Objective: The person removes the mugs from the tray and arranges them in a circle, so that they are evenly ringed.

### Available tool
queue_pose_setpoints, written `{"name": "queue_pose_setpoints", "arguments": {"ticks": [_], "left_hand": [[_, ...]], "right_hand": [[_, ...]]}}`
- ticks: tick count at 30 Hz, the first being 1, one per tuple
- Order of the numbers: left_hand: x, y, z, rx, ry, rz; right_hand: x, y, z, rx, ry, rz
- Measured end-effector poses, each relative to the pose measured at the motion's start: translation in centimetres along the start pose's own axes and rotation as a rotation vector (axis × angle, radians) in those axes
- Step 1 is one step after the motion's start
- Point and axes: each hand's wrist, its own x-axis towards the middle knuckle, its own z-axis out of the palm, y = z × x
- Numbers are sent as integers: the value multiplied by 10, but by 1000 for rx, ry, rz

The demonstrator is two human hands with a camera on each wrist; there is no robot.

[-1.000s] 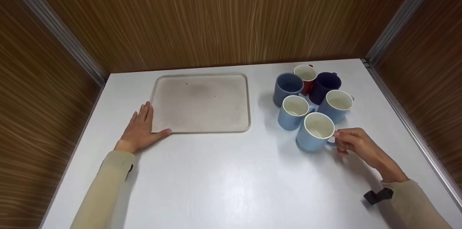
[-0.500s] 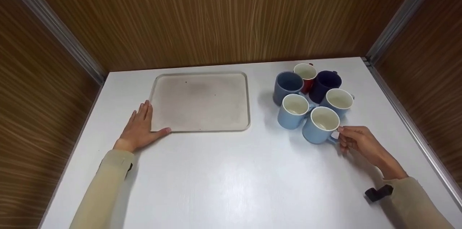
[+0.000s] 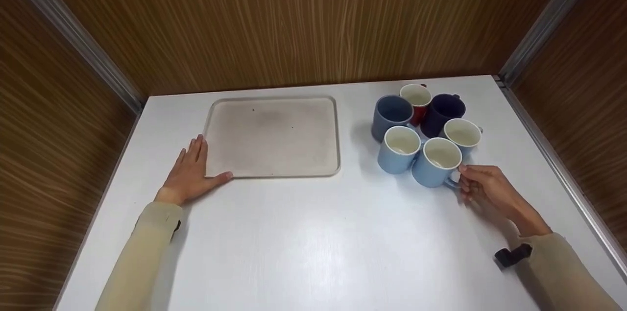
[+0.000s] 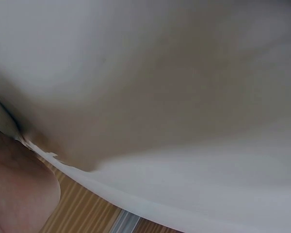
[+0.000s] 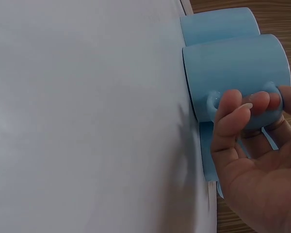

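My right hand (image 3: 485, 188) grips the handle of a light blue mug (image 3: 429, 173) with a cream inside, at the front of a cluster of mugs. In the right wrist view, the curled fingers of the right hand (image 5: 254, 177) are round the handle of this mug (image 5: 233, 63). A second light blue mug (image 3: 394, 158) stands directly to its left, and another blue mug (image 3: 462, 131) is partly hidden behind it. On the other side, my left hand (image 3: 188, 176) lies with straight fingers along the left edge of a beige tray (image 3: 272, 137), thumb at its front edge.
Behind the light blue mugs stand a grey-blue mug (image 3: 384, 127), a red mug (image 3: 419, 114) with a cream inside and a dark purple mug (image 3: 436, 122). The white table (image 3: 294, 237) is enclosed by wood-grain panels (image 3: 294, 22) at the back and both sides.
The right hand has moved the gripped mug back and slightly right, closer in among the other mugs. The left hand keeps its place at the tray.
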Motion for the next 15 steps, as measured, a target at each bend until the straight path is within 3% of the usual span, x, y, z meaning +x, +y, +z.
{"name": "queue_pose_setpoints", "arguments": {"ticks": [15], "left_hand": [[1, -2, -1, -2, -15, 3]], "right_hand": [[5, 1, 0, -51, 2, -4]]}}
